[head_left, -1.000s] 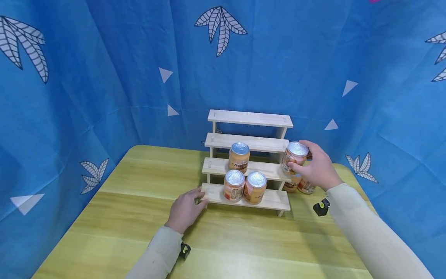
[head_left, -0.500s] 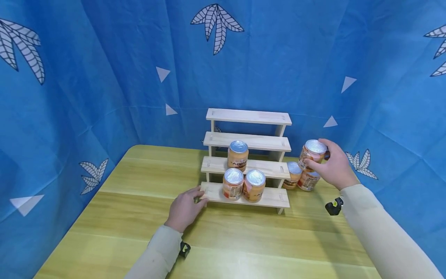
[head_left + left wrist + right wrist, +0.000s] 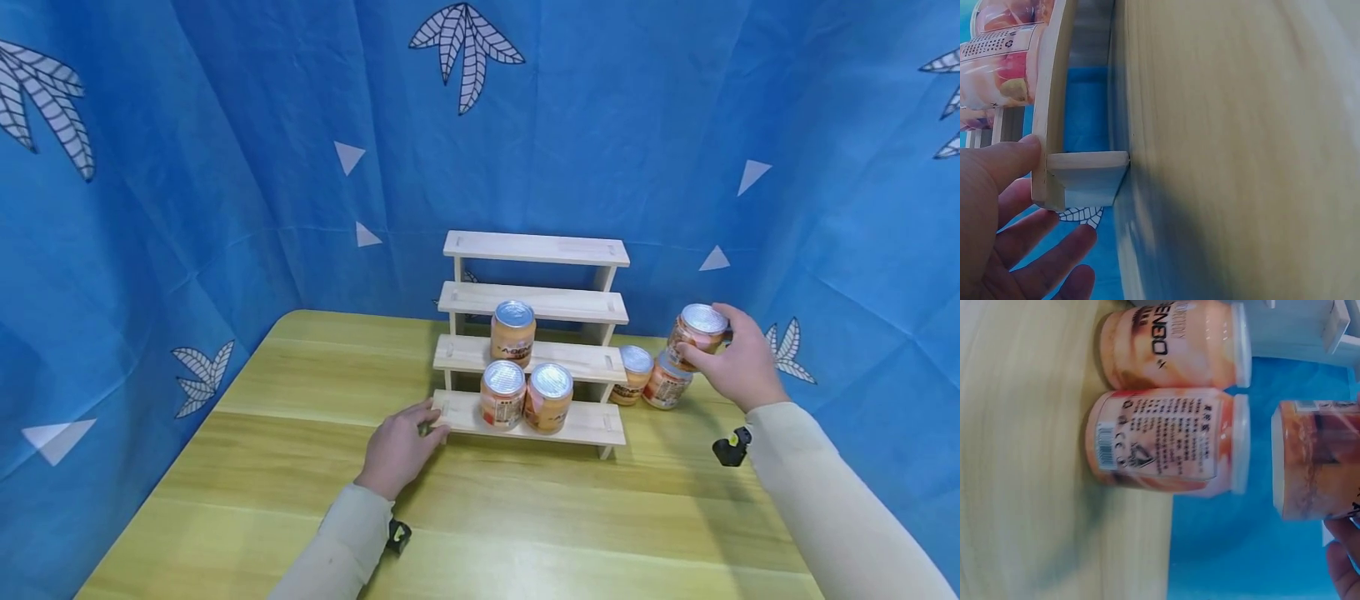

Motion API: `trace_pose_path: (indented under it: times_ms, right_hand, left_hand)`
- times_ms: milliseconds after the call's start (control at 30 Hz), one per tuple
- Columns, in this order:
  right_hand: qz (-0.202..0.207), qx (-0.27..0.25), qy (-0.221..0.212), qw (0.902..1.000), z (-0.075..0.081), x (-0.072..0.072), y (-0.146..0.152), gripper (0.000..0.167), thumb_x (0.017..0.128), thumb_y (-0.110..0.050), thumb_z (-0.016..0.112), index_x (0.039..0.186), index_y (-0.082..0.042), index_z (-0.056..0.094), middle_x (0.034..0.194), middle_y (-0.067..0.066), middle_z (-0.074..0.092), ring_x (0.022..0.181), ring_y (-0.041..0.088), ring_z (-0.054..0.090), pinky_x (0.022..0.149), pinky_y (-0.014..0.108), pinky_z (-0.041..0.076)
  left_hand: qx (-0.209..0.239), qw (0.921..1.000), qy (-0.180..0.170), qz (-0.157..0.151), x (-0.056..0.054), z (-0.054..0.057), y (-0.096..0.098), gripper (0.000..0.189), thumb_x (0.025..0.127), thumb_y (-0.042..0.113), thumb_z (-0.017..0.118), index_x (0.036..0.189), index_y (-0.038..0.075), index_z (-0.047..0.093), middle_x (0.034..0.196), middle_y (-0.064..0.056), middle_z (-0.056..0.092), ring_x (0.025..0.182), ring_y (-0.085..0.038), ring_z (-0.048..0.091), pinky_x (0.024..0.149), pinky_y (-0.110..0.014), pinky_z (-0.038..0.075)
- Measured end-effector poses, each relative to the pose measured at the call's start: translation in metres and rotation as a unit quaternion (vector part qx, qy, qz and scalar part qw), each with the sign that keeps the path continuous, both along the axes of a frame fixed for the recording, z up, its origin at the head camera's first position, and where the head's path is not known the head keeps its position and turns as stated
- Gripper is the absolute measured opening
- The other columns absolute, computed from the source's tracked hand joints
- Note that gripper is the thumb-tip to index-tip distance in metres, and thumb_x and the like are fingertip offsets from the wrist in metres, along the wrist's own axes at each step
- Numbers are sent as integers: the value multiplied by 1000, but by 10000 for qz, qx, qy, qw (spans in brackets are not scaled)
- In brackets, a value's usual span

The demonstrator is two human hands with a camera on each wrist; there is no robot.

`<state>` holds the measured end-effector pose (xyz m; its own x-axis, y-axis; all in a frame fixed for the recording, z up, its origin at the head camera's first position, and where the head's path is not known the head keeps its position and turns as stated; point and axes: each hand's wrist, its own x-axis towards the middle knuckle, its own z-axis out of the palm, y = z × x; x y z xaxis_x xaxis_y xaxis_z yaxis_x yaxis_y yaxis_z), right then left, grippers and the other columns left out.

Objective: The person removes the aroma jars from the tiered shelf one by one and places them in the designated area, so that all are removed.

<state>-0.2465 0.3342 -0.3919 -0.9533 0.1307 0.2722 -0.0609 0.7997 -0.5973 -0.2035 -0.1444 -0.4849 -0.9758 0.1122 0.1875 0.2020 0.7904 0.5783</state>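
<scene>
At the right, my right hand [image 3: 741, 358] holds a can [image 3: 699, 332] with an orange label and silver lid, raised above the table. In the right wrist view the held can [image 3: 1319, 459] hangs apart from two standing cans. Those are a can [image 3: 632, 375] beside the rack and another can [image 3: 666, 383] under the held one. My left hand [image 3: 401, 448] pinches the left end of the wooden step rack's lowest shelf [image 3: 588, 425], thumb on top in the left wrist view. On that shelf a can [image 3: 502, 395] and a second can [image 3: 549, 400] stand side by side; one more can [image 3: 513, 335] stands a tier higher.
The rack's top two tiers, the highest shelf [image 3: 536, 247] and the one below [image 3: 570, 304], bear nothing. A blue patterned curtain [image 3: 600, 133] hangs behind and beside the wood-grain table [image 3: 525, 517].
My right hand has carried the can rightward from beside the rack's second tier to over the cans standing at the right. My left hand has stayed at the shelf end.
</scene>
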Motion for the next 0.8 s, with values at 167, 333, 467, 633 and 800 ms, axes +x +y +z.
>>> trace_pose_path:
  times_ms: [167,333,467,633,800]
  right_hand:
    - [-122,-40,-25,9999,-8,0,7,91,93,-45,69,156,2,25,143,34,40,120,50,45,88,65,45]
    - [-222,-159,22,9996,-15,1,12,89,93,-42,70,156,3,25,141,34,42,120,50,46,88,65,46]
    - [-325,-150,55,9993,-16,0,14,89,93,-40,70,156,4,24,140,35,42,120,50,46,90,66,45]
    - [-468,-168,27,9988,-16,-2,18,90,94,-41,69,157,2,22,142,36,40,121,52,45,91,67,45]
    - [-567,-206,137,9981,-18,-2,23,88,95,-37,69,157,3,21,142,36,38,121,52,44,92,67,44]
  left_hand:
    - [11,10000,-4,11,-1,0,-1,39,90,38,76,119,12,74,138,-5,63,127,-32,58,102,-49,50]
    - [5,10000,-11,0,-1,-1,0,38,90,37,77,118,12,75,137,-5,63,126,-33,59,101,-49,51]
    - [8,10000,12,-10,-2,-2,0,37,90,37,77,118,12,75,137,-6,63,113,-33,67,100,-49,52]
    - [2,10000,10,-3,-2,-2,1,37,90,37,77,118,12,75,138,-5,63,113,-32,66,101,-49,51]
    - [-14,10000,-33,22,-2,-2,1,37,90,37,77,118,13,75,138,-5,63,127,-33,58,103,-50,49]
